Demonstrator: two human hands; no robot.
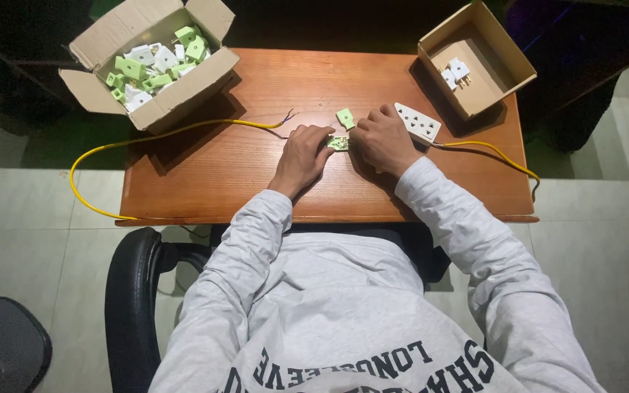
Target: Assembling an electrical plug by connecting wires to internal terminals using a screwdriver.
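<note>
My left hand (305, 152) and my right hand (382, 138) meet at the middle of the wooden table (205, 175), both gripping a small opened green plug base (338, 143) between their fingertips. A separate green plug cover (345, 117) lies just beyond the hands. The stripped end of a yellow cable (183, 129) points toward my left hand, a little to its left. A white socket strip (418, 121) lies right beside my right hand.
A cardboard box (156, 102) of several green and white plug parts stands at the table's far left. A smaller cardboard box (489, 80) with white plugs (456, 73) sits far right. A black chair arm (134, 291) is at lower left.
</note>
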